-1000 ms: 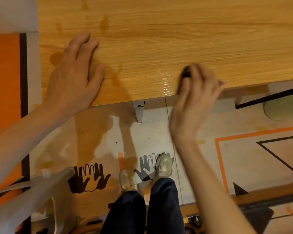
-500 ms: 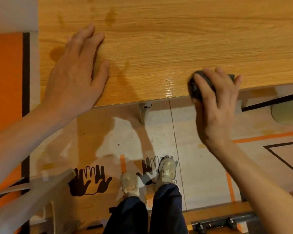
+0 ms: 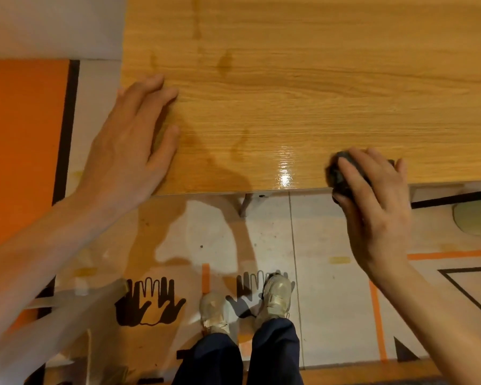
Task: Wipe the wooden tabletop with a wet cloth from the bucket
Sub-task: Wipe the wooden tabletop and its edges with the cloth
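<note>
The wooden tabletop (image 3: 303,93) fills the upper part of the head view, with damp streaks and a glossy wet patch near its front edge. My right hand (image 3: 372,209) grips a bunched dark cloth (image 3: 338,173) at the front edge of the table, fingers curled over it. My left hand (image 3: 131,143) lies flat on the tabletop's near left corner, fingers spread and straight. The bucket is out of sight.
Below the table edge lie a patterned floor with black hand prints (image 3: 147,301), orange tape lines (image 3: 376,320) and my two shoes (image 3: 275,295). A metal table bracket (image 3: 245,204) shows under the edge. A pale round object (image 3: 475,219) sits at the right border.
My right hand has slid the cloth rightward along the front edge, leaving a shiny wet strip behind. The left hand has stayed planted on the corner.
</note>
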The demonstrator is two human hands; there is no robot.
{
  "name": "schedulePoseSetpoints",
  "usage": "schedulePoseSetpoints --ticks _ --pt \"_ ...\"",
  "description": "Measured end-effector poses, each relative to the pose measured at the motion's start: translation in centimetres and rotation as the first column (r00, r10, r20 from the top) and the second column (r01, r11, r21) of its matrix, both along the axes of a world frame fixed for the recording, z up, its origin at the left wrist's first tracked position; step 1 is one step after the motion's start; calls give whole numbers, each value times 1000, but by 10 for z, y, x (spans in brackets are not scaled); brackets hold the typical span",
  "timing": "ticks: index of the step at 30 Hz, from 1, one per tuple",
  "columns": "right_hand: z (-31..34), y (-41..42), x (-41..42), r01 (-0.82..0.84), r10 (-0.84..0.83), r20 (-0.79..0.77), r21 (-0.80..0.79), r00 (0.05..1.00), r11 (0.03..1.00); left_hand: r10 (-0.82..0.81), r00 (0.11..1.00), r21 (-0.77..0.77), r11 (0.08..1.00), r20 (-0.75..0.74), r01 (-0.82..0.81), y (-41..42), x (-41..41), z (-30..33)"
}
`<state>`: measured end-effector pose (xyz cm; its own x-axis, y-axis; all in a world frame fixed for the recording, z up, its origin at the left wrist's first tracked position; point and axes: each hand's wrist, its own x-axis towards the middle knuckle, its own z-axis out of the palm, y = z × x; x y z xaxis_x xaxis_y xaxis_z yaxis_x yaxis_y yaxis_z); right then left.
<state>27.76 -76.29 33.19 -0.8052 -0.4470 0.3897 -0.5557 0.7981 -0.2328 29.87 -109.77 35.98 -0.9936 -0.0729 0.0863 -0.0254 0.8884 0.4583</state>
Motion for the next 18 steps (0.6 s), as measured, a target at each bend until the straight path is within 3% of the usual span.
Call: schedulePoseSetpoints --ticks 2,4,8,10,12,15,18 --pt "0 -24 9 102 -99 43 -60 994 993 60 998 54 997 4 -60 -8 7 -4" --pt "0 -75 23 90 -82 84 -96 993 991 105 994 89 990 13 -106 -7 7 -7" --pt "1 -173 44 -145 176 154 -190 972 971 77 997 74 994 -26 -75 -7 4 -11" --pt "7 -173 40 -271 297 182 -156 937 950 56 998 94 994 -37 -52 -10 4 -13" --pt "18 -140 27 -301 318 260 -105 912 948 68 997 121 991 -45 -62 -10 5 -14" --pt "31 -63 9 -124 126 335 -29 934 992 78 996 156 985 -52 -69 -8 5 -15" --pt "38 -31 2 180 -129 391 -96 911 979 74 995 171 983 -64 -62 -8 5 -17"
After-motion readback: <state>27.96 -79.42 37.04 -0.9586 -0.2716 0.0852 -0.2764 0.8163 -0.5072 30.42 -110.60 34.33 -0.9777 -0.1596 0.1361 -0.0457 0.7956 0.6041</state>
